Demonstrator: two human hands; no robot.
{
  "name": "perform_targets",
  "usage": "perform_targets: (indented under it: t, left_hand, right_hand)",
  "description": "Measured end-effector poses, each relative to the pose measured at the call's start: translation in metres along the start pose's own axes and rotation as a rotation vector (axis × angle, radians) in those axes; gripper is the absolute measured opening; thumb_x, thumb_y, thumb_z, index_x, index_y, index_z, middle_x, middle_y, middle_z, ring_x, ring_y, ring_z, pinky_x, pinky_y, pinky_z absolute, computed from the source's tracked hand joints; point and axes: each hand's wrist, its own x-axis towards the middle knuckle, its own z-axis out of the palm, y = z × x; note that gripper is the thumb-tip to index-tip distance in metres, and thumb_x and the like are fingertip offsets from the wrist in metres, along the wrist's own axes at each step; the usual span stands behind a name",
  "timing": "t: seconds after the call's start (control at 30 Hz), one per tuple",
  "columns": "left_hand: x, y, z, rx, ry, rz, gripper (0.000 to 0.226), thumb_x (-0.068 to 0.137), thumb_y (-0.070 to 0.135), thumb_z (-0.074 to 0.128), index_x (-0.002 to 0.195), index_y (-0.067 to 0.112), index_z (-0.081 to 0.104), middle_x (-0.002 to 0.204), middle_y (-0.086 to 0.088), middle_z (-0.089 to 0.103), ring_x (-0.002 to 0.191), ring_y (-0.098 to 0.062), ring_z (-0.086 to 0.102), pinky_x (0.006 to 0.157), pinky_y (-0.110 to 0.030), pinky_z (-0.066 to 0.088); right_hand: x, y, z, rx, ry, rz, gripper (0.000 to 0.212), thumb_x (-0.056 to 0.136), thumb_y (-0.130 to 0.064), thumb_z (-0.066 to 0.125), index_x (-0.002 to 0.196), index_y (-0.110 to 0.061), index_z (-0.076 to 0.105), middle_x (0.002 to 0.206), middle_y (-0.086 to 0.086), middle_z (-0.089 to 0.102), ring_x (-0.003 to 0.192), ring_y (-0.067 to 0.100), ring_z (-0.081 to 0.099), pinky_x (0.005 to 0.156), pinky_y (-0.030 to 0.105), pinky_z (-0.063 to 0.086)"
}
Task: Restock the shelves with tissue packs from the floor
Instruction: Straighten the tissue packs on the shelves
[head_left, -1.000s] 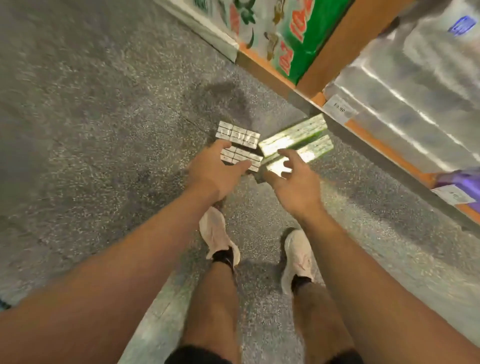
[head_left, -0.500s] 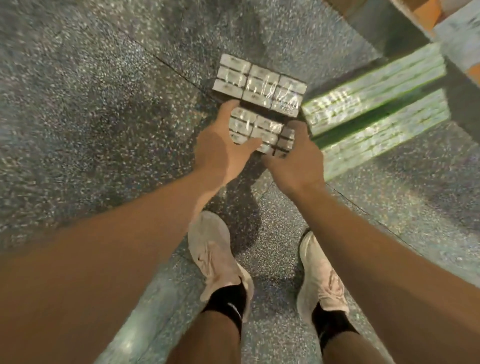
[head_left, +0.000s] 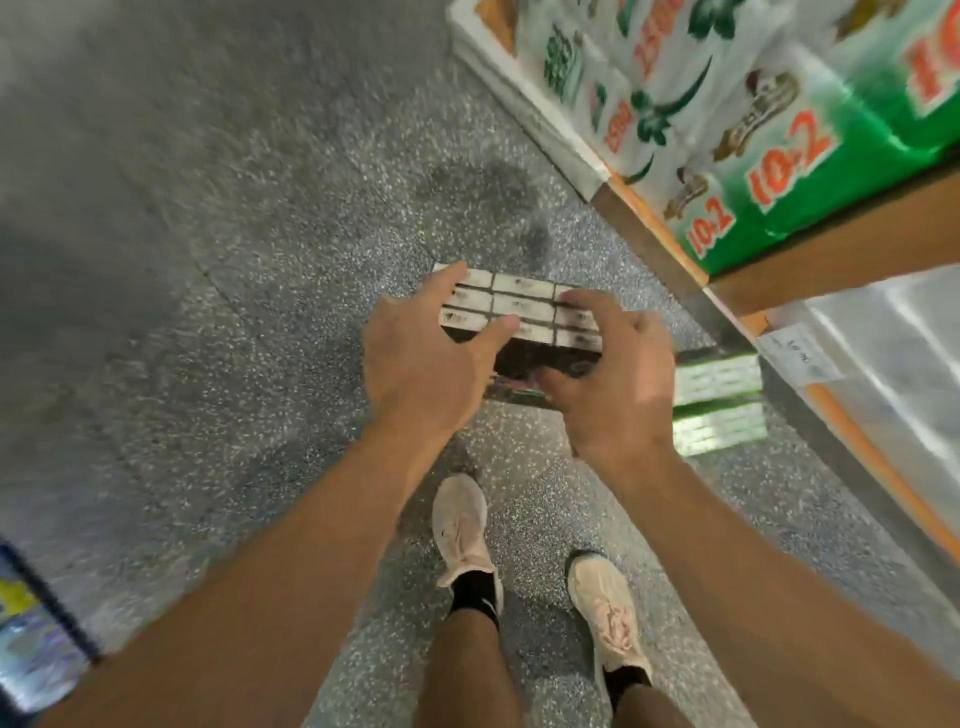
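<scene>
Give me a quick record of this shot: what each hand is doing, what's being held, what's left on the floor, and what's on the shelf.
left hand: grips the left end of the tissue pack
right hand: grips the right end of the same pack
tissue pack: white, gridded face up, held between both hands above the floor
green packs: two stacked on the floor beside the shelf base, right of the hands
shelf: orange-edged, holds large green and white packs
shoes: pale, below the hands

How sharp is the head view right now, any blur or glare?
Head view: motion blur smears the floor and the shelf packaging; glare whitens the wrapped goods at right; the tissue pack between both hands stays fairly readable.
</scene>
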Motion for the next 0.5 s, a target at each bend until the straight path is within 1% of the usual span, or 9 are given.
perform_targets:
  t: [0.03,0.1,0.17,0.23,0.27,0.33,0.37,0.43,0.5]
  left_hand:
    - [-0.011,0.015,-0.029,-0.014,0.045,0.01,0.079,0.063,0.08,0.054,0.134,0.044,0.049,0.107,0.006,0.064,0.098,-0.018,0.062,0.089,-0.04,0.052]
    - [-0.043,0.041,-0.09,-0.054,0.158,0.024,0.076,0.065,0.081,0.054,0.131,0.043,0.053,0.107,0.007,0.066,0.1,-0.015,0.062,0.093,-0.038,0.051]
    - [-0.087,0.066,-0.157,-0.069,0.272,0.012,0.068,0.07,0.079,0.057,0.129,0.044,0.054,0.112,0.007,0.065,0.109,-0.013,0.058,0.101,-0.031,0.044]
    - [-0.139,0.083,-0.224,-0.072,0.413,-0.01,0.061,0.075,0.073,0.06,0.128,0.042,0.058,0.118,0.008,0.064,0.117,-0.012,0.053,0.101,-0.025,0.038]
    - [-0.17,0.089,-0.256,-0.064,0.477,-0.028,0.061,0.076,0.073,0.059,0.128,0.04,0.059,0.12,0.008,0.064,0.119,-0.014,0.052,0.1,-0.027,0.038]
    - [-0.236,0.094,-0.311,0.007,0.582,-0.084,0.07,0.072,0.081,0.052,0.129,0.04,0.058,0.122,0.002,0.065,0.121,-0.022,0.052,0.1,-0.034,0.04]
    - [-0.271,0.093,-0.337,0.038,0.645,-0.117,0.076,0.068,0.086,0.047,0.129,0.042,0.056,0.121,0.0,0.064,0.119,-0.023,0.052,0.1,-0.036,0.042]
    - [-0.345,0.086,-0.383,0.049,0.799,-0.196,0.077,0.06,0.088,0.045,0.124,0.046,0.054,0.112,0.002,0.063,0.109,-0.018,0.056,0.094,-0.032,0.045]
    - [-0.421,0.078,-0.425,0.072,0.938,-0.262,0.072,0.058,0.087,0.051,0.118,0.047,0.054,0.104,0.004,0.061,0.1,-0.015,0.057,0.088,-0.029,0.044]
  right_hand:
    - [-0.005,-0.024,-0.023,0.017,-0.011,-0.049,0.066,0.07,-0.021,0.085,0.127,-0.036,0.055,0.116,0.005,0.047,0.097,0.014,0.049,0.085,0.016,0.036]
    - [-0.022,-0.074,-0.067,0.041,-0.04,-0.188,0.066,0.069,-0.021,0.084,0.127,-0.036,0.056,0.118,0.006,0.049,0.1,0.017,0.053,0.087,0.02,0.038]
    - [-0.049,-0.129,-0.111,0.031,-0.08,-0.317,0.066,0.071,-0.026,0.083,0.128,-0.041,0.054,0.12,0.004,0.05,0.107,0.02,0.052,0.089,0.021,0.035]
    - [-0.086,-0.181,-0.146,0.027,-0.122,-0.453,0.067,0.072,-0.033,0.082,0.13,-0.043,0.051,0.124,0.002,0.053,0.113,0.02,0.052,0.089,0.022,0.034]
    - [-0.108,-0.205,-0.161,0.032,-0.139,-0.53,0.067,0.072,-0.036,0.082,0.131,-0.043,0.05,0.125,0.001,0.056,0.114,0.019,0.053,0.09,0.022,0.035]
    - [-0.159,-0.25,-0.183,0.044,-0.166,-0.683,0.065,0.072,-0.04,0.082,0.13,-0.04,0.053,0.123,-0.001,0.06,0.113,0.019,0.055,0.091,0.025,0.038]
    - [-0.189,-0.272,-0.189,0.064,-0.182,-0.748,0.063,0.072,-0.041,0.081,0.129,-0.038,0.056,0.122,-0.002,0.061,0.111,0.018,0.056,0.089,0.023,0.038]
    - [-0.252,-0.314,-0.196,0.127,-0.212,-0.879,0.059,0.071,-0.044,0.081,0.126,-0.035,0.061,0.119,-0.005,0.063,0.109,0.016,0.058,0.086,0.018,0.035]
    - [-0.319,-0.355,-0.196,0.186,-0.275,-1.013,0.059,0.069,-0.047,0.08,0.124,-0.036,0.063,0.119,-0.006,0.065,0.109,0.015,0.06,0.09,0.021,0.038]
